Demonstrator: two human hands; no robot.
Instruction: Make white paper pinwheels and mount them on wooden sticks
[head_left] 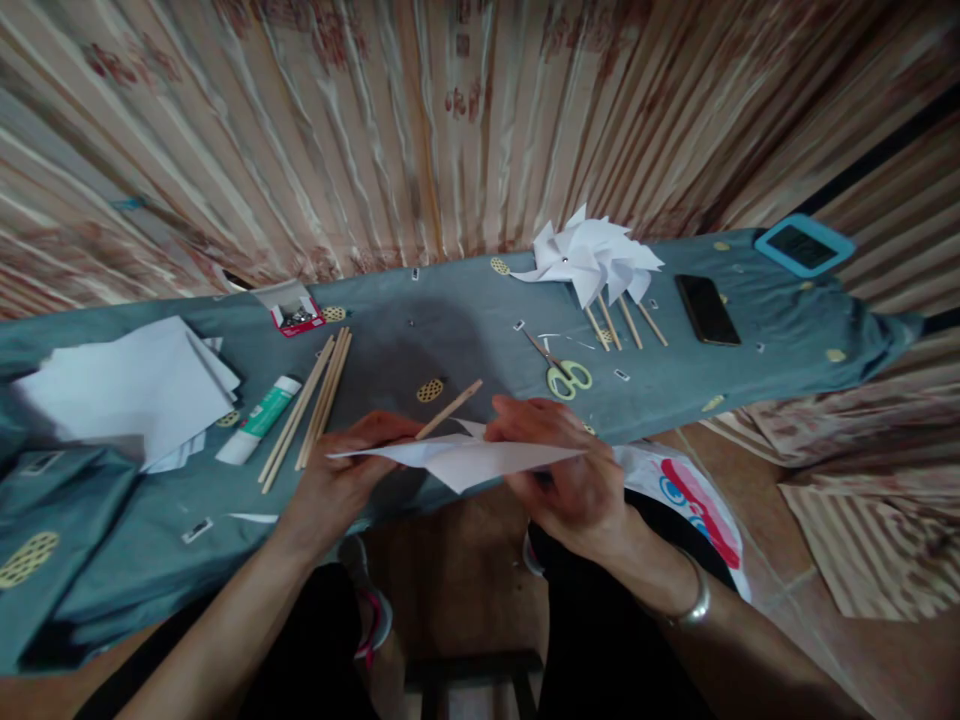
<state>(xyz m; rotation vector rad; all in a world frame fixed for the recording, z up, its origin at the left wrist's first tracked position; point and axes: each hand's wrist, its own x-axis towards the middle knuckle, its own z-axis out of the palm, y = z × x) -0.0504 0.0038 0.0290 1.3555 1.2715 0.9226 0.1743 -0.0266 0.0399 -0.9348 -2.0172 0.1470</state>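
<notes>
Sheets (142,375) and sticks (324,396) lie left, seemingly for reach. My left hand (360,450) pinches the paper (480,465), one loose-ended rod (450,408) poking up behind; my right hand (566,470) grips the other side, perhaps steadying it. Pinwheels (592,255) lie aside, right.

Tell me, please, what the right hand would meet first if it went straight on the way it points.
Beyond the white paper it holds, the right hand would probably meet the nearby slanting wooden stick first, though depth is unclear.
</notes>
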